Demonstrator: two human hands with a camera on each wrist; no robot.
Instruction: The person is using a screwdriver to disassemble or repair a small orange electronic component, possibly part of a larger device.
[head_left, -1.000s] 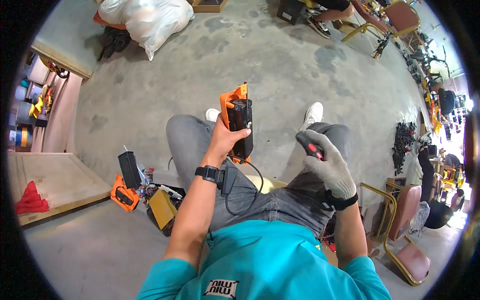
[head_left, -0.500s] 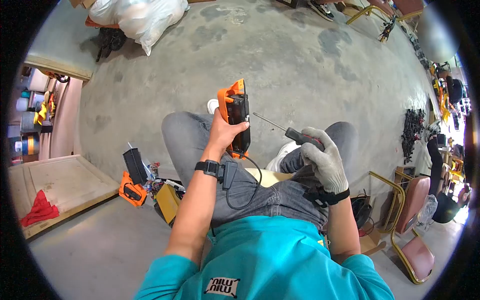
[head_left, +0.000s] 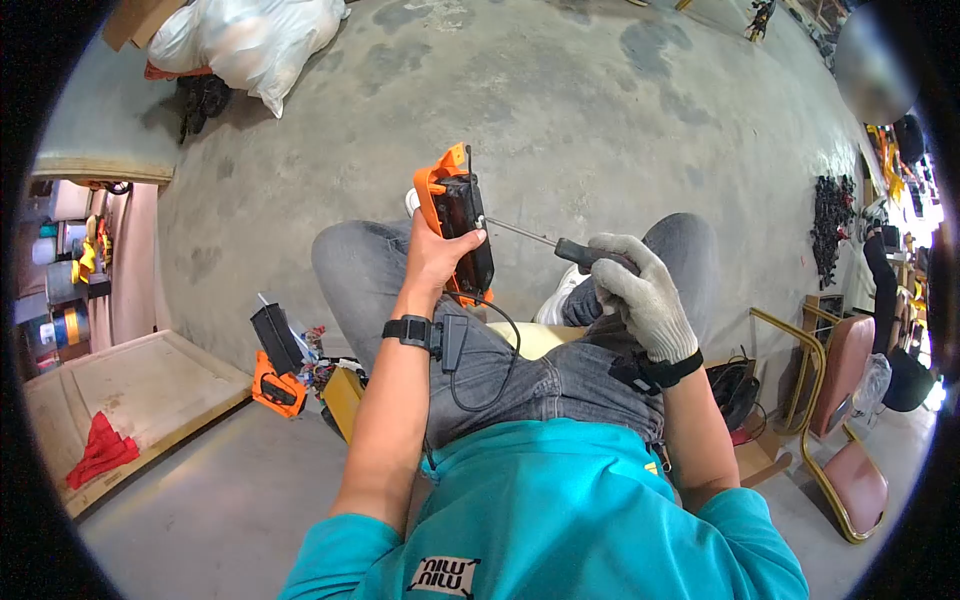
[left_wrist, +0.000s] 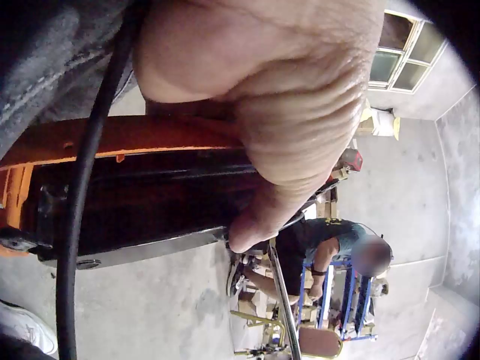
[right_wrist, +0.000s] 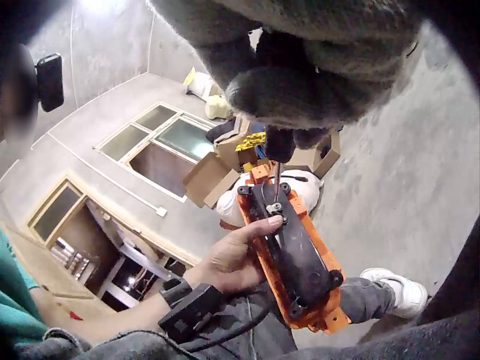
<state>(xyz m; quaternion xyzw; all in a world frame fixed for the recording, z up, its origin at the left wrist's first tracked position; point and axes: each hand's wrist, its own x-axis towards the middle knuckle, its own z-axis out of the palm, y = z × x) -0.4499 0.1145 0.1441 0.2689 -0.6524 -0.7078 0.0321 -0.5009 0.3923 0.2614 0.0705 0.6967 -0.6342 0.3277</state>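
Observation:
My bare left hand [head_left: 437,258] grips an orange and black plastic housing [head_left: 462,225], held upright above the lap. Its thumb lies along the black side, next to a small metal fitting [right_wrist: 275,208] in the right wrist view. A screwdriver [head_left: 588,256] with a dark handle is in my gloved right hand [head_left: 650,300], fingers curled round the handle. The shaft points left, its tip right at the fitting beside the thumb. From the left wrist view, the metal screwdriver shaft [left_wrist: 283,296] comes up to the thumb tip.
Another orange and black part [head_left: 278,385] lies at the left among loose pieces. A wooden panel [head_left: 150,400] with a red cloth [head_left: 102,452] is farther left. White bags [head_left: 245,45] stand on the floor ahead; a chair [head_left: 845,400] is at the right.
The right hand has turned the screwdriver to point left and brought its tip to the housing. The left hand keeps its grip on the housing.

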